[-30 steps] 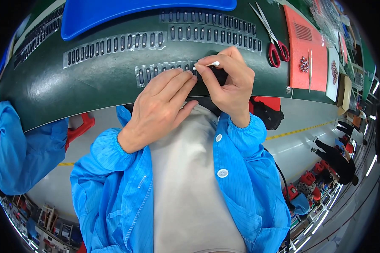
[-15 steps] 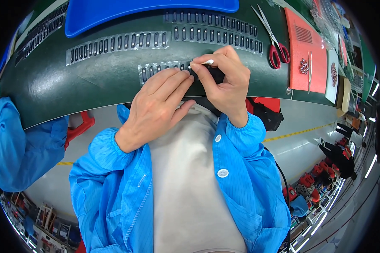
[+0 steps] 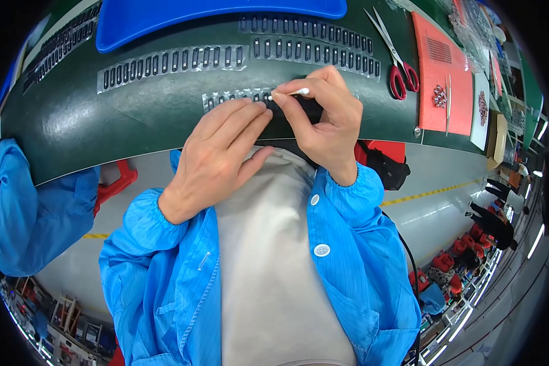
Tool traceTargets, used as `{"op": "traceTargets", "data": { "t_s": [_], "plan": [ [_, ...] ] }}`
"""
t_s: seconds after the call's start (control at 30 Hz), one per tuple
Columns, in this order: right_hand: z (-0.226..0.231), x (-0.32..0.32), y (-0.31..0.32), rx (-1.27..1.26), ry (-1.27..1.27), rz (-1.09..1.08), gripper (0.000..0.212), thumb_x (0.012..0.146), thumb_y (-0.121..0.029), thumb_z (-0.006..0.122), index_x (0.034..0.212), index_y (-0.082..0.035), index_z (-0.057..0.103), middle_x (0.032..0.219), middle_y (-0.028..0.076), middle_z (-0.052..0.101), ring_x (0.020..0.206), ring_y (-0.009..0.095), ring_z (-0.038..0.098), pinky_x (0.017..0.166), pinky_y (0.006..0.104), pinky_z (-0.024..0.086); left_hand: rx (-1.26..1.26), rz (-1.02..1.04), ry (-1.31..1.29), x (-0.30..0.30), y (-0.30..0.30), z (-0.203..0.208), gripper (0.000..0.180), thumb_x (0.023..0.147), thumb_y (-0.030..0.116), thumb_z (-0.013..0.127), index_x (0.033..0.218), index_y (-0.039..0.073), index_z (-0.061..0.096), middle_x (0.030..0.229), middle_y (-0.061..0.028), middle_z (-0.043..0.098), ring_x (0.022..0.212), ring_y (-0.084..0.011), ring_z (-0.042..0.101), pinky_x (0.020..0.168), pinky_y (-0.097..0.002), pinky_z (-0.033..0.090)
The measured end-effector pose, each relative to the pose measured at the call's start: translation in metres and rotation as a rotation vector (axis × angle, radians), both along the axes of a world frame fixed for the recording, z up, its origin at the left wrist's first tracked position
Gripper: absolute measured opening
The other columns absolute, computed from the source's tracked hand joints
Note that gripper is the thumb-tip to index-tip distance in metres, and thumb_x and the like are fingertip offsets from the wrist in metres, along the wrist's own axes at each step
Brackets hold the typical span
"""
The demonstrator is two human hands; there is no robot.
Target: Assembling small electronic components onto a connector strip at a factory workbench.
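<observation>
A clear strip of small black oblong parts (image 3: 211, 101) lies near the table's front edge, partly hidden under both hands. My left hand (image 3: 216, 152) rests over its lower side with the fingers stretched out flat and close together, holding nothing. Between thumb and fingertips, my right hand (image 3: 330, 119) pinches a cotton swab (image 3: 302, 92). One white end sticks out above the thumb; the other points down at a part in the strip, just beyond the left fingertips. Whether that end touches the part is hard to tell.
Further strips of black parts (image 3: 171, 63) lie behind, below a blue tray (image 3: 219, 13). Red-handled scissors (image 3: 397, 76) are at right, beside a pink foam mat (image 3: 430, 79) bearing tweezers (image 3: 448, 104) and small metal pieces. Another person's blue sleeve (image 3: 39, 213) is at left.
My left hand has slid a little to the left and down. The swab's lower end, in my right hand, has moved slightly left along the strip.
</observation>
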State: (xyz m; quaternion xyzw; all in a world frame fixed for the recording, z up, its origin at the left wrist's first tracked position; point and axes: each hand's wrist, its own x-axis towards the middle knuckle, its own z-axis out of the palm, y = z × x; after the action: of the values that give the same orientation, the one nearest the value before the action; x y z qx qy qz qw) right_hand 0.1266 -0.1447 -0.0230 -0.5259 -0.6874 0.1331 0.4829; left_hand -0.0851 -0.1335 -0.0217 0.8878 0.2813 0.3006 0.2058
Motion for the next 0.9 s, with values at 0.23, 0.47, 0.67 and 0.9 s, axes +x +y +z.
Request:
{"op": "traceTargets", "data": {
  "t_s": [0.23,0.47,0.67,0.9],
  "plan": [
    [-0.001,-0.005,0.001,-0.072,0.020,-0.019,0.017,0.081,0.005,0.086,0.095,-0.004,0.081,0.083,0.005,0.070,0.074,0.014,0.062,0.060,0.0276,0.048,-0.016,0.010,0.038,-0.003,0.000,-0.005,0.052,0.079,0.015,0.086,0.126,-0.003,0.073,0.129,-0.0139,0.070,0.124,-0.0326,0.065,0.106,-0.0438,0.056],
    [0.000,-0.004,0.002,-0.069,-0.019,0.003,0.017,0.081,0.005,0.086,0.095,-0.004,0.081,0.082,0.006,0.070,0.074,0.014,0.062,0.061,0.0281,0.048,-0.018,0.020,0.034,-0.003,-0.001,-0.004,0.051,0.080,0.016,0.086,0.126,-0.003,0.073,0.129,-0.0139,0.070,0.124,-0.0329,0.065,0.106,-0.0437,0.056],
    [0.002,-0.008,0.004,-0.035,0.007,0.014,0.018,0.081,0.005,0.086,0.095,-0.004,0.081,0.083,0.006,0.071,0.074,0.015,0.062,0.061,0.0281,0.048,-0.019,0.010,-0.009,-0.009,0.000,-0.005,0.050,0.081,0.016,0.086,0.125,-0.003,0.073,0.129,-0.0139,0.070,0.124,-0.0329,0.066,0.106,-0.0437,0.056],
    [-0.001,-0.013,0.005,-0.050,0.026,0.023,0.018,0.081,0.005,0.086,0.096,-0.004,0.081,0.083,0.006,0.071,0.074,0.015,0.062,0.060,0.0277,0.047,-0.003,0.040,0.023,-0.012,-0.001,-0.008,0.049,0.081,0.016,0.086,0.124,-0.002,0.073,0.128,-0.0134,0.070,0.124,-0.0326,0.066,0.105,-0.0438,0.056]
  ]
}}
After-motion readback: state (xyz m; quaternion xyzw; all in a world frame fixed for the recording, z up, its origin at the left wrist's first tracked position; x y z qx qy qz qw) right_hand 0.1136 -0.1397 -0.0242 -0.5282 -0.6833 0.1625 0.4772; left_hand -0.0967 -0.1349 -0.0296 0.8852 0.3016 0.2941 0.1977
